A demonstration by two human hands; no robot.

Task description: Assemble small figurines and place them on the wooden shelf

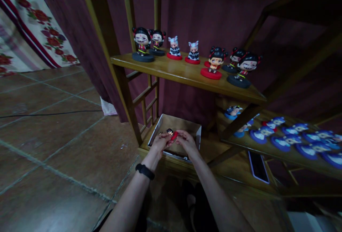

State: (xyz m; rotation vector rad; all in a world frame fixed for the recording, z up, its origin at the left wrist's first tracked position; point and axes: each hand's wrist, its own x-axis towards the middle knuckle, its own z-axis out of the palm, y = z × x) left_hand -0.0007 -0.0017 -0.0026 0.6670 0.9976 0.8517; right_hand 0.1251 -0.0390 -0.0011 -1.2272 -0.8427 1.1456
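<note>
A small black-haired figurine (170,131) on a red round base is held between both hands, above an open cardboard box (184,122). My left hand (159,143), below a dark wristband, closes its fingers on the figurine's near side. My right hand (187,140) grips the red base from the right. Another tiny item (160,133) shows just beyond my left fingers; I cannot make out what it is. The box stands on the lowest shelf, and my hands hide part of its inside.
Above the box, a wooden shelf (171,70) carries several figurines, among them a red-based one (213,62). Several blue-based figurines (287,141) stand on the lower right shelf. A phone (258,166) lies below them. A dark cable (53,113) runs across the tiled floor.
</note>
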